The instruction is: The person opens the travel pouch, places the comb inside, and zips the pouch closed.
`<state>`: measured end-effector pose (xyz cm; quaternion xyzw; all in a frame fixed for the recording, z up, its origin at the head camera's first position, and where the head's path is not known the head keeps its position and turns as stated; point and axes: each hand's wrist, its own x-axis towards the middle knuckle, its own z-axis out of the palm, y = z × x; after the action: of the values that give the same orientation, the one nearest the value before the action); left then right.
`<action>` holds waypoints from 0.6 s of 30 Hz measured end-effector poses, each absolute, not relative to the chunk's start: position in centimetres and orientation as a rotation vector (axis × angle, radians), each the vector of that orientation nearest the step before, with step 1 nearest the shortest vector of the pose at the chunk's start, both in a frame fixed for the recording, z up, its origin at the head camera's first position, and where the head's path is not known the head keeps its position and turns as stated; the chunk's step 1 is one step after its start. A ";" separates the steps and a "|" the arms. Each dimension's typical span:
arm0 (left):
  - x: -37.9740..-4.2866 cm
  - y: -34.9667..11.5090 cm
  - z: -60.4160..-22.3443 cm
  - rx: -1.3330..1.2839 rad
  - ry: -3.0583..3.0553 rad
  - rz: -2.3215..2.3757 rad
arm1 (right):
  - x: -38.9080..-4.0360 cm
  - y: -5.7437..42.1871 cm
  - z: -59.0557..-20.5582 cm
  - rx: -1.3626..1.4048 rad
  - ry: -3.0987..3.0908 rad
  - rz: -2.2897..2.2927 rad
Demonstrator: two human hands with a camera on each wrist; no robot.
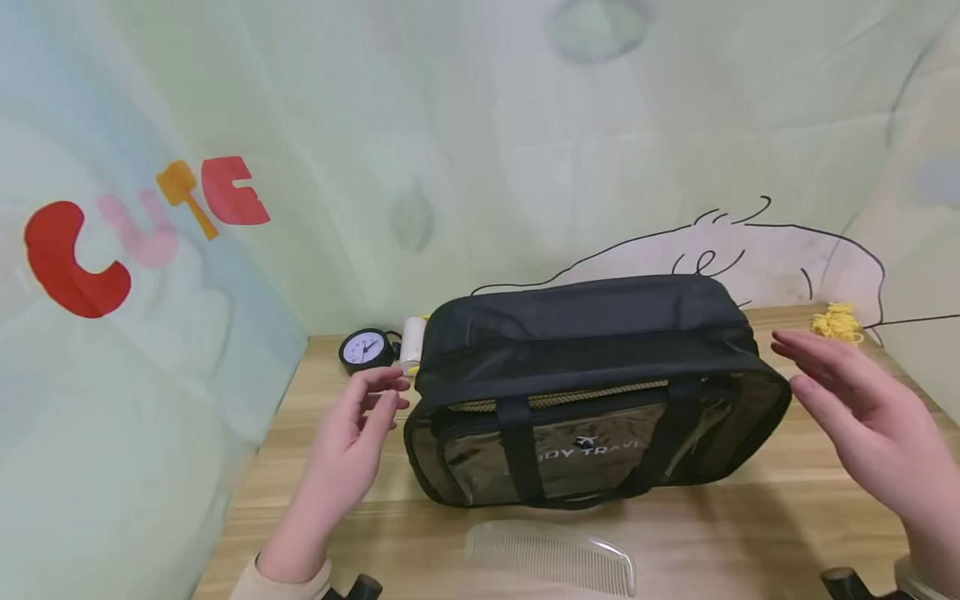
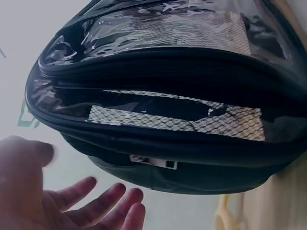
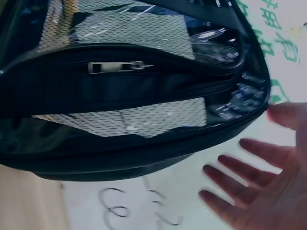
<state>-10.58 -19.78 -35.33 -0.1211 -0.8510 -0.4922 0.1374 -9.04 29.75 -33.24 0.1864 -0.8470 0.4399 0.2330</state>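
A black bag [image 1: 592,333] with a see-through front sits around the middle of the wooden table [image 1: 420,542], its handle strap [image 1: 519,450] hanging down the front. Wood shows between the bag and the table's left edge, and a narrower strip toward the right edge. The left hand [image 1: 352,446] is just beside the bag's left end, fingers loosely bent and parted from the thumb, holding nothing. The right hand [image 1: 862,417] spreads at the right end, also gripping nothing; whether its thumb touches the bag cannot be told. A comb [image 1: 551,557] lies just in front. Near the back left corner, a round dial [image 1: 365,348] and a white cylinder [image 1: 412,343] crowd the bag's left end; a yellow cluster [image 1: 837,323] lies near the back right corner. Printed cloth [image 1: 450,150] hangs behind the back edge.
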 end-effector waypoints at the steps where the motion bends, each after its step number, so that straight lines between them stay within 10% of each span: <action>1: -10.7 -19.7 -35.6 -0.333 -2.480 -1.443 | -9.3 29.9 -33.5 0.532 -2.313 1.315; 18: -12.4 -19.2 -38.3 -0.336 -2.683 -1.624 | -12.9 33.1 -39.1 1.021 -1.862 2.371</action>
<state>-12.36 -19.18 -38.27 -0.1065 -0.8507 -0.5148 -0.0064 -12.94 33.08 -39.14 0.3208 -0.5848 0.7448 -0.0209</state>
